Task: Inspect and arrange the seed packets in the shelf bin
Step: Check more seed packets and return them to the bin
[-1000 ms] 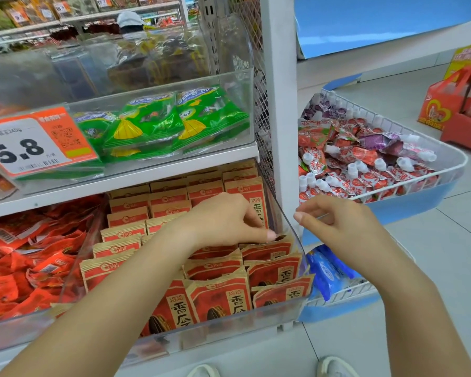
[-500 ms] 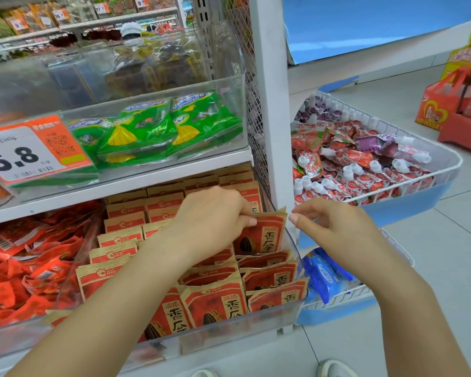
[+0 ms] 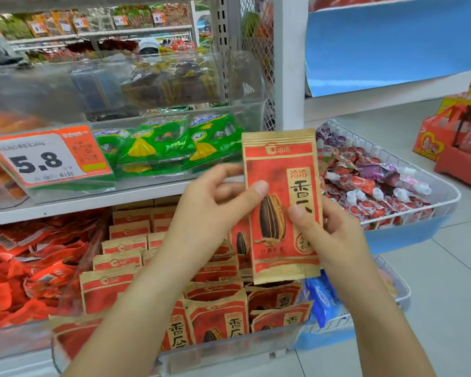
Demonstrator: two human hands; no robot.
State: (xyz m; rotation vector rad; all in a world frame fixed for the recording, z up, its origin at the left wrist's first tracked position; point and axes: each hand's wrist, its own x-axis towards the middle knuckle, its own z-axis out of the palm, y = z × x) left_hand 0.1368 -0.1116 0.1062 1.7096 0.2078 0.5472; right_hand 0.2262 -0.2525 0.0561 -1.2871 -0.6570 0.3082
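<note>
Above the clear shelf bin (image 3: 229, 346), just in front of the white shelf upright, one seed packet (image 3: 282, 205) was held upright with its printed face toward the camera, lifted clear of the rows of matching packets (image 3: 218, 319) standing below. The left hand (image 3: 215, 210) pinched the packet's left edge, thumb on the front and fingers behind; the right hand (image 3: 329, 229) gripped its right side the same way, thumb lying across the print. Both hands were therefore closed on the one packet, neither free. This looked like the inspection part of the task, with the arranging left to do. To do it well, the person would probably want to keep the grip at the edges so the face stayed readable, turn the packet over to check the back and the seals, and feel for a torn seam or a leak of air. The packet looked like thin paper-faced film, so a hard squeeze would likely crease it. On return, it should probably go in upright, face forward, into a gap in the right-hand rows, where several packets leaned unevenly; sliding it in from above rather than pushing from the front would likely avoid toppling its neighbours.
</note>
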